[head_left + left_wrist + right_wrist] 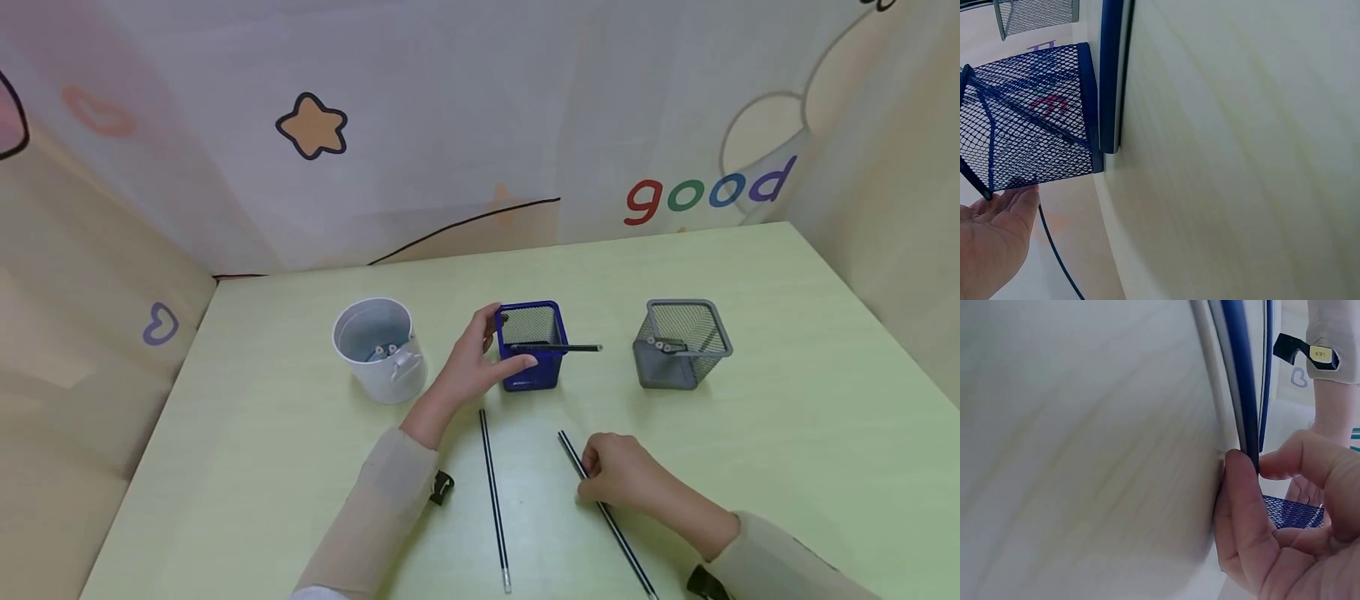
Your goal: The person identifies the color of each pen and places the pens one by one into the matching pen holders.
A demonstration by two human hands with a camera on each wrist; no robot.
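My left hand point(477, 357) holds the blue mesh pen holder point(532, 377) at its left side, thumb across the front and fingers by the rim. In the left wrist view, its fingers point(1019, 206) lie against the mesh. A dark striped pencil point(581, 347) sits in this holder, leaning out over the right rim. My right hand point(624, 472) pinches another dark striped pencil point(625, 542) between thumb and fingers, close over the table. A third striped pencil point(492, 500) lies on the table between the two arms.
A white cup point(390, 379) with a handle stands left of the blue holder, several pencil ends showing inside. To the right is a grey mesh pen holder point(667, 373), also with pencils in it. A printed curtain point(465, 108) borders the pale green table point(262, 433).
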